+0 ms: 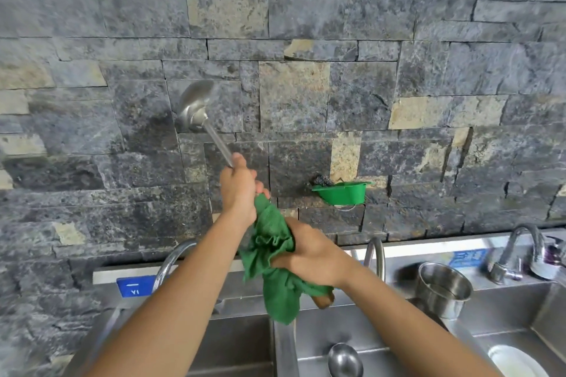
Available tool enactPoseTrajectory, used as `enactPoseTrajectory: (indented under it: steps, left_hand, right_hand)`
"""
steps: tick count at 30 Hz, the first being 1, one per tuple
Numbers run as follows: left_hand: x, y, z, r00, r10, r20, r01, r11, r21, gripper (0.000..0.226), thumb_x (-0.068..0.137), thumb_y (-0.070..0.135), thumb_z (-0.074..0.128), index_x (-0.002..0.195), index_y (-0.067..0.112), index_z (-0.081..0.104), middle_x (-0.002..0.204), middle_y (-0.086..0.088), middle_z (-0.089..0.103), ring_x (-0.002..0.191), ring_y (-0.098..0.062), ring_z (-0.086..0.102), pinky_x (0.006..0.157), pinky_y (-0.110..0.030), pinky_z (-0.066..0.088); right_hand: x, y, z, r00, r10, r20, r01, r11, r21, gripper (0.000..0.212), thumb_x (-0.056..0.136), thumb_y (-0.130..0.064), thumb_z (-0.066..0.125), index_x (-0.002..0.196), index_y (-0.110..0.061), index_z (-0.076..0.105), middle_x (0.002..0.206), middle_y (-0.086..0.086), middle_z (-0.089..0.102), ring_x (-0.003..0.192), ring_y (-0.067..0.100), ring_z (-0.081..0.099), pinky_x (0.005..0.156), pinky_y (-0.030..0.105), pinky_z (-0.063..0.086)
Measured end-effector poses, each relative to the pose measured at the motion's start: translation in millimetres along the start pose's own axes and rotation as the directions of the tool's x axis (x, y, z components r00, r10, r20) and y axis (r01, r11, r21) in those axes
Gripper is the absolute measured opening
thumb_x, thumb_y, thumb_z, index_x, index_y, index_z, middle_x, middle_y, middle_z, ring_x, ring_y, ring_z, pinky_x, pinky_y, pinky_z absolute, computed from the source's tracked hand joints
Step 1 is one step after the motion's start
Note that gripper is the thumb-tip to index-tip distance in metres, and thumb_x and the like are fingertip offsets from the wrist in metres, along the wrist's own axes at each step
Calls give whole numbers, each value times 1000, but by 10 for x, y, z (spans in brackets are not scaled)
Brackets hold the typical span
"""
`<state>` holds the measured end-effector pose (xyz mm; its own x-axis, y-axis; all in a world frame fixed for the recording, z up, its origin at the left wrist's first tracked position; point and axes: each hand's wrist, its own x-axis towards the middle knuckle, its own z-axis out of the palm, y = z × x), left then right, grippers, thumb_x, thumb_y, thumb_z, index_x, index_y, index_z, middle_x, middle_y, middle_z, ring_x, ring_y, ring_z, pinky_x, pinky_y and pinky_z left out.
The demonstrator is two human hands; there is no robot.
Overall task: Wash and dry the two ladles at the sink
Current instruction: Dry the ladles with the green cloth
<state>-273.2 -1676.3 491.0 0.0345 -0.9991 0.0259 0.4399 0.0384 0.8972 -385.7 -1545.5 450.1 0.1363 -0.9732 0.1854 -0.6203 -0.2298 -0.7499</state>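
the left grip [237, 190] is clamped round the metal shaft of the raised ladle [196, 110], bowl up against the stone wall [367, 40]. the right grip [309, 251] squeezes a green cloth [275, 272] wrapped round its lower handle. the second ladle [344, 360] lies in the sink basin [321, 337] below.

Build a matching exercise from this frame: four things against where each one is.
Things: 1 raised long-handled steel ladle; 2 green cloth; 3 second steel ladle; 4 green plastic basket.
Places: A fixed on the grey stone wall; B lying in the steel sink basin; C held up by the left hand; D bunched in the right hand.
Pairs: 1-C, 2-D, 3-B, 4-A.
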Motion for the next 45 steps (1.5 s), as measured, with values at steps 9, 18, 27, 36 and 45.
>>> enactPoseTrajectory:
  steps: [9, 18, 27, 36, 45]
  left_hand:
    - [179, 149, -279, 974, -5, -225, -37, 982, -183, 25, 103, 43, 45, 97, 18, 49, 73, 0, 48, 33, -7, 39, 38, -23, 42]
    - [-47, -156, -415, 980, -201, 1, 183, 890, -417, 45, 94, 60, 51, 72, 22, 43, 51, 7, 39, 36, -13, 32, 39, -22, 35]
    - [-1, -126, -534, 933, -329, -146, 251, 887, -388, 57, 88, 73, 46, 67, 20, 41, 54, 6, 36, 35, -12, 29, 36, -22, 25]
    - [-72, -334, -464, 930, -358, -78, 311, 884, -350, 71, 84, 84, 28, 59, 21, 46, 45, 7, 37, 38, -13, 33, 45, -25, 30]
    - [-496, -1077, -273, 936, -351, -28, 339, 921, -194, 50, 102, 58, 33, 84, 16, 53, 46, 6, 42, 30, -10, 35, 32, -18, 30]
  right_hand:
    - [-659, 423, -175, 999, 16, 38, -18, 998, 54, 41, 84, -13, 68, 110, -43, 54, 92, -16, 74, 87, 3, 73, 70, 17, 55]
    - [-703, 533, -206, 1000, -14, 16, 19, 946, -324, 26, 77, -28, 75, 93, -24, 54, 76, -15, 62, 73, 5, 63, 62, 10, 45]
    - [-1255, 813, -326, 999, -30, 10, 32, 964, -263, 24, 81, -36, 77, 91, -19, 63, 77, -4, 68, 70, 14, 64, 65, 35, 53]
    - [-1730, 1113, -1071, 944, 233, 233, -295, 912, 285, 53, 77, -37, 91, 122, -14, 74, 110, 18, 76, 105, 27, 73, 96, 40, 49]
    - [-911, 764, -883, 889, 386, -245, -115, 708, 697, 11, 84, -17, 75, 90, -23, 83, 85, 11, 81, 67, 22, 77, 54, 29, 60]
